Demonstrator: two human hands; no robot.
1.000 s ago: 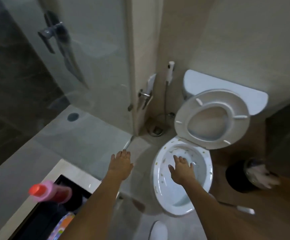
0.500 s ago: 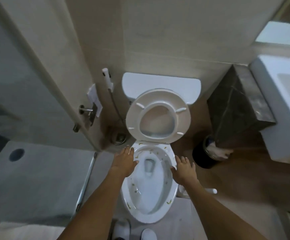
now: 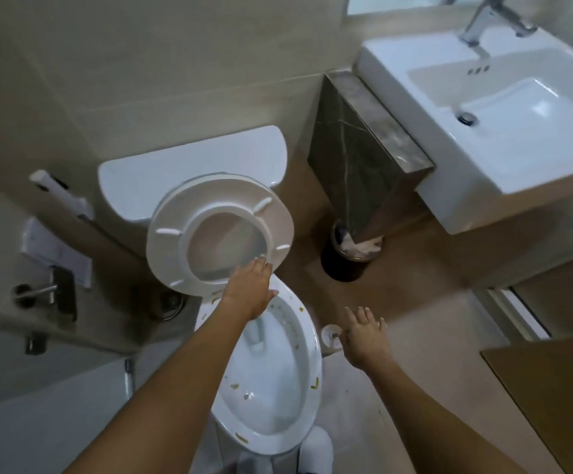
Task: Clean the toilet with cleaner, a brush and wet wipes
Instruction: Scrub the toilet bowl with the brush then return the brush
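Observation:
A white toilet bowl (image 3: 304, 398) stands below me, its rim and inside spotted with yellowish-brown dirt. The seat (image 3: 172, 248) is raised against the cistern (image 3: 162, 179). My left hand (image 3: 249, 290) hovers flat and open over the back of the bowl, its fingertips at the seat's lower edge. My right hand (image 3: 365, 336) is spread open over the floor to the right of the bowl, just over a small white round holder (image 3: 329, 338) with a dark stick in it, likely the brush holder. Neither hand holds anything.
A white sink (image 3: 504, 131) with a chrome tap (image 3: 490, 18) hangs at the upper right beside a dark marble-clad column (image 3: 357, 159). A black bin (image 3: 345, 265) with white waste stands at its foot. A bidet sprayer (image 3: 56, 193) and paper are left of the cistern.
The view has swung right, bringing the sink in. My left hand moved up over the bowl to the seat's edge. My right hand left the bowl rim and moved right, over the floor holder.

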